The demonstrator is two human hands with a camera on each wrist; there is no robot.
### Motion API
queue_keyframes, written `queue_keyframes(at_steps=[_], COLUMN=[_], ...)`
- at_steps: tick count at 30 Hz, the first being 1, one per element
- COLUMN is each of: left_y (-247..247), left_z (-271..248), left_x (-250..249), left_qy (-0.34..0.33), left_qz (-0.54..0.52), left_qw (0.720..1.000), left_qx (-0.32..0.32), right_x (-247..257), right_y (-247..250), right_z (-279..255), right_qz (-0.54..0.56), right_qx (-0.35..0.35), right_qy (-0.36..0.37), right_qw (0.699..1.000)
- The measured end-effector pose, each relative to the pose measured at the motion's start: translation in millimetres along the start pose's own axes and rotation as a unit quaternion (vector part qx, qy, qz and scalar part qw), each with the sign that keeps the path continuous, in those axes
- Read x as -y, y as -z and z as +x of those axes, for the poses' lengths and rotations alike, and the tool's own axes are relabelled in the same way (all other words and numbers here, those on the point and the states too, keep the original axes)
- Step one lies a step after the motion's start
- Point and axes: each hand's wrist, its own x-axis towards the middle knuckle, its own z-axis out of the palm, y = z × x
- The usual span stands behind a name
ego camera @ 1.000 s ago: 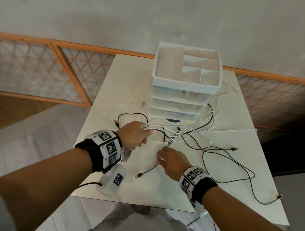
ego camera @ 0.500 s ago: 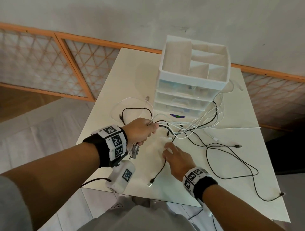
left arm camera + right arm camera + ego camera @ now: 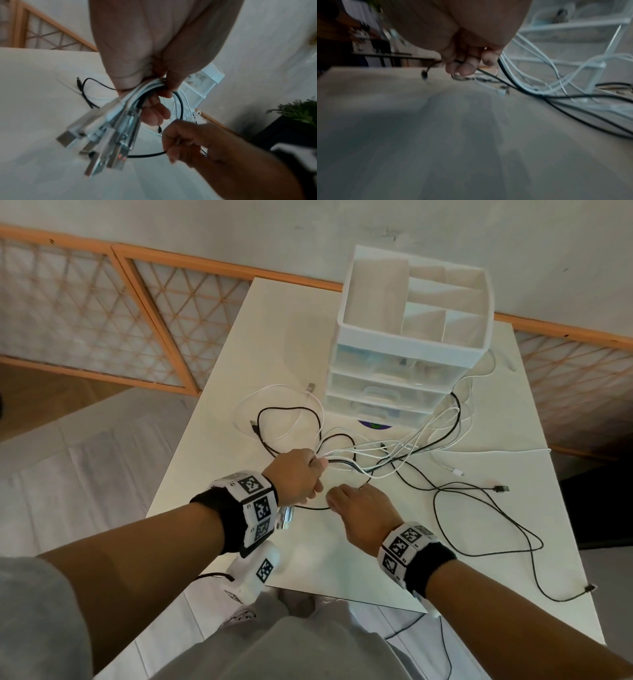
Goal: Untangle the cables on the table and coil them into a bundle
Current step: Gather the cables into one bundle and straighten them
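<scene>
The head view looks steeply down from above onto the white surface, facing the wall. The left wrist view sits very close under the left hand, looking along it toward the drawer unit — which the head view also shows. The right wrist view skims low and blurred beneath the right hand, facing the same drawers.

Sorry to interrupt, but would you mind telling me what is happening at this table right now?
A person is sorting a tangle of charging cables on a white table. The left hand holds a bunch of cables near their plug ends, with the plugs hanging below the grip. The right hand pinches one black cable just beside it. Most of the black and white cables still lie loose and crossed in front of a small drawer unit; nothing is coiled yet.
</scene>
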Motion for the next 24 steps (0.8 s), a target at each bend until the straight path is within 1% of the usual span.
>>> queue_keyframes(at_steps=[2, 4, 6, 8, 10, 12, 14, 15, 16, 17, 18, 19, 20, 22, 23, 24], left_y=[3, 5, 7, 10, 15, 25, 39, 47, 53, 58, 62, 64, 64, 64, 64, 64], left_z=[3, 4, 5, 7, 6, 3, -1, -4, -6, -6, -6, -5, -4, 1, 3, 4], left_x=[-3, -9, -13, -19, -28, -41, -53, -59, -63, -65, -65, -64, -63, -57, -55, -55], left_qy=[-0.028, -0.049, -0.069, -0.075, -0.077, -0.091, -0.095, -0.094, -0.098, -0.102, -0.102, -0.101, -0.094, -0.076, -0.067, -0.061], left_qz=[0.053, 0.07, 0.018, -0.025, -0.01, -0.006, -0.061, -0.082, -0.081, -0.058, -0.03, -0.008, 0.0, -0.004, -0.012, -0.025], left_qw=[0.998, 0.996, 0.997, 0.997, 0.997, 0.995, 0.993, 0.992, 0.991, 0.992, 0.993, 0.993, 0.993, 0.993, 0.992, 0.992], left_qx=[-0.014, -0.024, -0.005, -0.013, -0.029, -0.044, -0.038, -0.034, -0.037, -0.044, -0.053, -0.062, -0.072, -0.095, -0.102, -0.106], right_x=[2, 8, 13, 12, 4, -13, -49, -69, -85, -100, -109, -115, -119, -126, -134, -142], right_y=[8, 22, 38, 53, 68, 81, 87, 87, 88, 90, 94, 104, 119, 154, 168, 178], right_z=[2, 6, 9, 10, 8, 6, 0, -5, -13, -20, -24, -29, -32, -38, -40, -41], right_qz=[0.033, 0.05, 0.075, 0.129, 0.193, 0.212, 0.202, 0.193, 0.18, 0.167, 0.158, 0.155, 0.157, 0.162, 0.162, 0.161], right_qx=[-0.078, -0.133, -0.173, -0.199, -0.208, -0.219, -0.204, -0.18, -0.152, -0.139, -0.151, -0.193, -0.257, -0.382, -0.414, -0.417], right_qy=[0.047, 0.075, 0.08, 0.055, 0.015, -0.05, -0.164, -0.232, -0.293, -0.337, -0.362, -0.375, -0.378, -0.383, -0.395, -0.413], right_qw=[0.995, 0.987, 0.979, 0.97, 0.959, 0.951, 0.944, 0.936, 0.926, 0.916, 0.906, 0.893, 0.875, 0.825, 0.804, 0.794])
